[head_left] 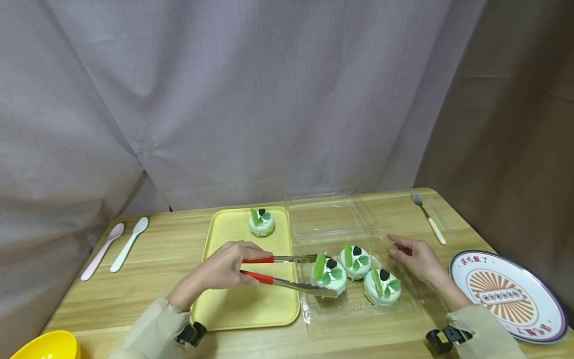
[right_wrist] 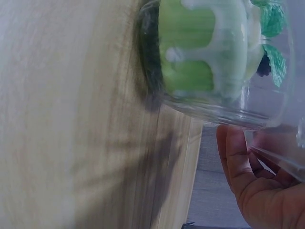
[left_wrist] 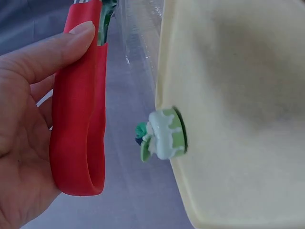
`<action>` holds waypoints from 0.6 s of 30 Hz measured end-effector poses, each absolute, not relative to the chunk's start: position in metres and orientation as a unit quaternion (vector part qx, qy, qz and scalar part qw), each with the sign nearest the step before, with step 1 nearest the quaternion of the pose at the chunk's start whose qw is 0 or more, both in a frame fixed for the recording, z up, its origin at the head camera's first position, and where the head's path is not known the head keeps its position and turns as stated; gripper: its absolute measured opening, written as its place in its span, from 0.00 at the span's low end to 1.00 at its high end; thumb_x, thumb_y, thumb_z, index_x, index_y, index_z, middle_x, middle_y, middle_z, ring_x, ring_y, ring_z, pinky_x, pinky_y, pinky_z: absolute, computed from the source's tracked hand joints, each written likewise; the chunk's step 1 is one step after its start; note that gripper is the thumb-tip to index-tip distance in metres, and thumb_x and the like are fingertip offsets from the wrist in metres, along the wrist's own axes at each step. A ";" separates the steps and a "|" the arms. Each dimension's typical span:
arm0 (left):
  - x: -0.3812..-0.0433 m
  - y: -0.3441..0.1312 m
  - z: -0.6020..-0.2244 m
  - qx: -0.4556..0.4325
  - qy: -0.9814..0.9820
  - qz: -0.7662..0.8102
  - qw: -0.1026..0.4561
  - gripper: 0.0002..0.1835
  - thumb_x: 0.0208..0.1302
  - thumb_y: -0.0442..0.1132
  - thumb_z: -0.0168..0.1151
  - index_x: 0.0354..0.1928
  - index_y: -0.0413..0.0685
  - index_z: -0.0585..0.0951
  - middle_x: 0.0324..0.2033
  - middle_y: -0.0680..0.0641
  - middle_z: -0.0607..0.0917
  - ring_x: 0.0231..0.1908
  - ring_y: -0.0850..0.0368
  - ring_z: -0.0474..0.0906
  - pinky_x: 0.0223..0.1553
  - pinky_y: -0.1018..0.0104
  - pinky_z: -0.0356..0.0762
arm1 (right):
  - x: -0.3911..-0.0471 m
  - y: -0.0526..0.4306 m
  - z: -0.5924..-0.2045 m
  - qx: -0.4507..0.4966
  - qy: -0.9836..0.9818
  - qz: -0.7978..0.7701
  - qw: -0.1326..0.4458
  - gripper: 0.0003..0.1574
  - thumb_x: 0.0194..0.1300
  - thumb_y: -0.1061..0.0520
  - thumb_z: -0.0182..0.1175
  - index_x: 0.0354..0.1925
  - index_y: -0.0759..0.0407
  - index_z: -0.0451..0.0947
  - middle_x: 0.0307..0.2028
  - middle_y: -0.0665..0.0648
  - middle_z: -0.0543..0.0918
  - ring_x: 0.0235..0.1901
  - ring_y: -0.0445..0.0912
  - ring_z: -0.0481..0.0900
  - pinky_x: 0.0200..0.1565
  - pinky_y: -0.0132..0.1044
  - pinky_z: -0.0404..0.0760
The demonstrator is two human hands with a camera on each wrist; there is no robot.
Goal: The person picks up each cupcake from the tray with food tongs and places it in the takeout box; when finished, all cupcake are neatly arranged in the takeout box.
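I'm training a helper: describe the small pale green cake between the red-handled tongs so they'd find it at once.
On the wooden table, right of the yellow rectangular tray, lies a clear plastic container. In it, find the small round pale green cake nearest the tray. Unlike its two neighbours, it sits between the red-handled metal tongs.

The tongs are made of shiny metal, their grips covered in smooth, matt, rubber-like material. The container is formed of clear, glossy plastic, the tray of smooth, dull plastic. Wood grain is shown by the desk; matt, softly creased cloth is hung as the curtain; a gloss is carried by the plate.
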State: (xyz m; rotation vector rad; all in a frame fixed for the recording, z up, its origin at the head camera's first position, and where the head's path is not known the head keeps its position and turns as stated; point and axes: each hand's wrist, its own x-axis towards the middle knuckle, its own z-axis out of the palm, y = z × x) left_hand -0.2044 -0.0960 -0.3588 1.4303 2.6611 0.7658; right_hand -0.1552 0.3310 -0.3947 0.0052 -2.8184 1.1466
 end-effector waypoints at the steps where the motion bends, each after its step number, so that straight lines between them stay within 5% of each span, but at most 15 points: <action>1: -0.206 -0.094 -0.357 0.465 0.852 0.240 0.015 0.29 0.47 0.35 0.76 0.56 0.44 0.83 0.51 0.47 0.87 0.52 0.50 0.83 0.55 0.52 0.77 | -0.155 0.331 -0.395 0.002 -0.925 0.376 0.049 0.28 0.68 0.67 0.56 0.62 0.80 0.66 0.39 0.69 0.84 0.28 0.25 0.71 0.29 0.26 0.76; 13: -0.214 -0.061 -0.336 0.484 0.855 0.171 0.074 0.27 0.47 0.36 0.75 0.54 0.47 0.84 0.48 0.50 0.88 0.49 0.55 0.83 0.51 0.61 0.79 | -0.156 0.331 -0.395 -0.002 -0.926 0.375 0.044 0.28 0.68 0.66 0.56 0.62 0.80 0.66 0.39 0.69 0.84 0.28 0.25 0.72 0.29 0.26 0.76; 18: -0.215 -0.051 -0.335 0.479 0.857 0.165 0.089 0.27 0.45 0.36 0.75 0.52 0.51 0.85 0.45 0.51 0.89 0.42 0.58 0.83 0.42 0.68 0.77 | -0.156 0.331 -0.395 -0.003 -0.925 0.376 0.044 0.28 0.68 0.66 0.56 0.62 0.79 0.66 0.40 0.69 0.84 0.29 0.24 0.72 0.29 0.26 0.76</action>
